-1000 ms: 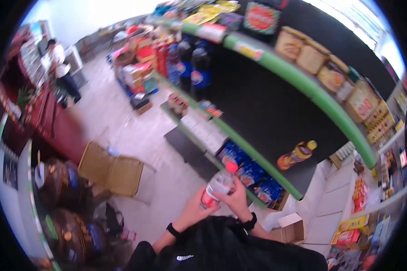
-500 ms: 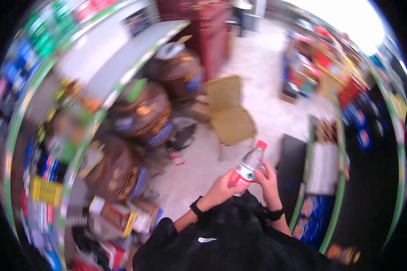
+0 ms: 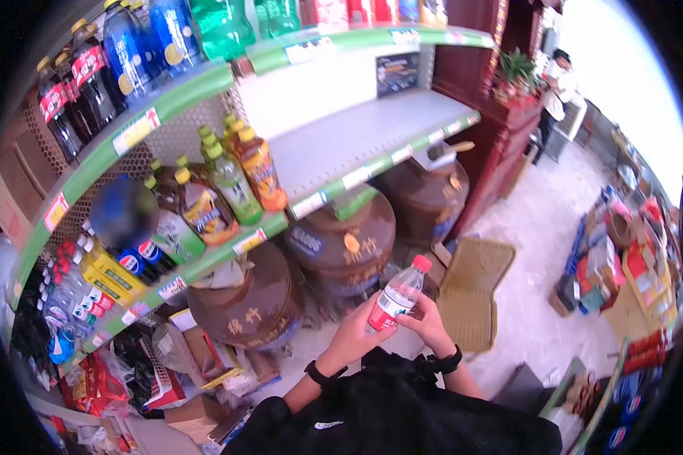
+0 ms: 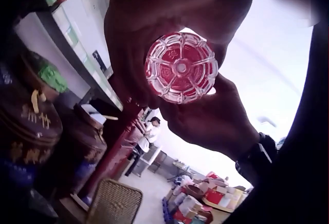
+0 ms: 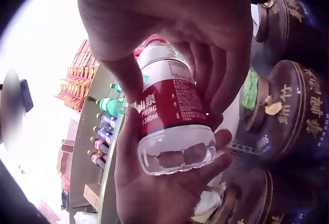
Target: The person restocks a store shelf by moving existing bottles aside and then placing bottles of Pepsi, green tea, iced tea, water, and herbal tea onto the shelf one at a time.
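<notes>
A small clear water bottle (image 3: 399, 297) with a red cap and a red-and-white label is held tilted in front of the chest. My left hand (image 3: 355, 335) grips its lower part. On the other side my right hand (image 3: 431, 327) holds it, thumb and fingers curled round the label in the right wrist view, where the bottle (image 5: 177, 100) shows "380ml". Seen from below in the left wrist view, the ribbed bottle base (image 4: 181, 69) pokes out between both hands. Each wrist wears a black band.
Ahead on the left, green-edged shelves (image 3: 239, 244) carry tea bottles (image 3: 259, 171), cola and small water bottles (image 3: 72, 307). Large brown jars (image 3: 341, 239) stand below. Beyond the hands is a wicker chair (image 3: 470, 296). Cartons (image 3: 618, 265) lie right; a person (image 3: 558, 98) stands far back.
The head view has swung left, from the black shelving with snacks round to the drink shelves and jars. Both hands keep hold of the bottle throughout.
</notes>
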`<state>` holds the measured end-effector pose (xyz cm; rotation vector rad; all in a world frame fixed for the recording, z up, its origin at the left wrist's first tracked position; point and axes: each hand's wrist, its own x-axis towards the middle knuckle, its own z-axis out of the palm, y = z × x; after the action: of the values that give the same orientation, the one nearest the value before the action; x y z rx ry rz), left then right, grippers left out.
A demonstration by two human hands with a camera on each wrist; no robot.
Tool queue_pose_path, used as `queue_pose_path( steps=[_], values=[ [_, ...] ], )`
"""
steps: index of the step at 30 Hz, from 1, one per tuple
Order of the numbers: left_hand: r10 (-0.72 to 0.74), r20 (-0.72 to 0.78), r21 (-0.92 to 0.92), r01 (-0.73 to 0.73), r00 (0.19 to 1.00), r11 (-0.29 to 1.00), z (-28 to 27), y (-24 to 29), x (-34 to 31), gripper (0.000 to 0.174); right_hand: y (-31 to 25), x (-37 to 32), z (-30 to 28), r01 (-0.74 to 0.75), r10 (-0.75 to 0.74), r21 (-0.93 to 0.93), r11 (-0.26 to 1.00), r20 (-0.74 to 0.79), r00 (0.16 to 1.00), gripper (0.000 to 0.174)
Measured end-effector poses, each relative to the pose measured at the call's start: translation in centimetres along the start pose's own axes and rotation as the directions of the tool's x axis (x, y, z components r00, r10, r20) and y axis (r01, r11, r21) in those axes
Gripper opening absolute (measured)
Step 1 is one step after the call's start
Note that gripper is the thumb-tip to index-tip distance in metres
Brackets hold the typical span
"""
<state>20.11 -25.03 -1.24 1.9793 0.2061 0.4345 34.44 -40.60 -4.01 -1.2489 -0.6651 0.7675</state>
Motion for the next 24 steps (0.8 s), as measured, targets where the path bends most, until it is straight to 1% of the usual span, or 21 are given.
queue_pose_path(
  steps=[2,3,4,5,6,7,8,9,10,11,12,14,15,16,17,19,20,23,24],
  values=[
    [0.148,-0.128,0.208,-0.12,0.981,0.971,-2.2,0.3,4.6,0.07,-0.3,6.3,-0.8,0.096,-0.098,0.05,0.994,0.021,0.995,0.072],
    [0.134,-0.175,0.307,-0.075,0.975,0.949,-3.5,0.9,6.4,0.07,-0.2,8.9,-0.5,0.136,-0.139,0.088,0.987,0.023,0.99,0.072],
    [0.117,-0.218,0.398,-0.021,0.969,0.917,-4.4,1.6,8.0,0.069,-1.1,11.7,0.0,0.224,-0.228,0.093,0.97,0.041,0.973,0.072],
    [0.103,-0.263,0.478,0.037,0.959,0.877,-5.1,1.9,9.5,0.069,-1.7,14.4,0.4,0.24,-0.251,0.145,0.96,0.059,0.966,0.075],
    [0.1,-0.297,0.449,0.047,0.95,0.892,-5.8,2.0,11.1,0.07,-2.5,16.9,0.6,0.23,-0.243,0.141,0.963,0.08,0.967,0.075],
    [0.154,-0.339,0.477,0.028,0.928,0.879,-6.4,1.6,12.3,0.071,-3.3,19.2,0.9,0.22,-0.234,0.137,0.966,0.1,0.967,0.075],
    [0.209,-0.38,0.504,0.012,0.901,0.863,-7.1,1.3,13.5,0.072,-3.6,21.9,1.3,0.311,-0.32,0.086,0.947,0.12,0.94,0.072],
    [0.264,-0.418,0.533,-0.001,0.869,0.846,-7.9,1.0,14.5,0.073,-4.4,24.2,1.8,0.329,-0.329,0.024,0.944,0.149,0.932,0.07],
    [0.295,-0.421,0.559,-0.011,0.858,0.829,-8.9,0.8,15.3,0.077,-5.6,26.0,2.3,0.348,-0.336,-0.039,0.937,0.179,0.925,0.068],
    [0.278,-0.441,0.546,0.009,0.853,0.838,-9.5,0.7,16.1,0.077,-6.8,27.7,2.9,0.368,-0.341,-0.103,0.924,0.21,0.916,0.067],
    [0.26,-0.462,0.531,0.03,0.848,0.847,-10.1,0.4,16.8,0.077,-7.7,29.3,3.7,0.395,-0.363,-0.124,0.91,0.223,0.905,0.065],
    [0.2,-0.506,0.472,0.076,0.839,0.878,-11.1,-0.3,17.9,0.078,-8.1,32.9,4.6,0.443,-0.38,-0.173,0.88,0.306,0.873,0.066],
    [0.178,-0.528,0.464,0.107,0.831,0.879,-11.5,-0.6,18.5,0.078,-8.1,34.3,5.1,0.469,-0.387,-0.194,0.862,0.347,0.854,0.066],
    [0.156,-0.548,0.456,0.137,0.822,0.879,-11.8,-0.6,19.0,0.078,-8.5,35.3,5.9,0.485,-0.406,-0.167,0.859,0.357,0.842,0.068],
    [0.134,-0.567,0.448,0.168,0.813,0.878,-12.2,-0.8,19.4,0.078,-8.4,36.5,6.4,0.507,-0.409,-0.194,0.84,0.389,0.825,0.069],
    [0.188,-0.587,0.545,0.212,0.787,0.811,-12.6,-1.7,19.8,0.077,-8.2,38.3,7.2,0.548,-0.407,-0.246,0.799,0.449,0.795,0.072],
    [0.217,-0.59,0.59,0.232,0.778,0.773,-12.7,-2.2,20.0,0.076,-8.2,38.8,7.6,0.531,-0.389,-0.23,0.815,0.461,0.797,0.074],
    [0.138,-0.607,0.603,0.341,0.782,0.721,-12.8,-3.4,19.4,0.075,-6.7,40.1,8.4,0.532,-0.376,-0.192,0.824,0.517,0.769,0.079],
    [0.125,-0.608,0.603,0.354,0.784,0.715,-12.8,-3.6,19.0,0.075,-6.6,39.9,8.7,0.534,-0.375,-0.188,0.824,0.525,0.764,0.08]
  ],
)
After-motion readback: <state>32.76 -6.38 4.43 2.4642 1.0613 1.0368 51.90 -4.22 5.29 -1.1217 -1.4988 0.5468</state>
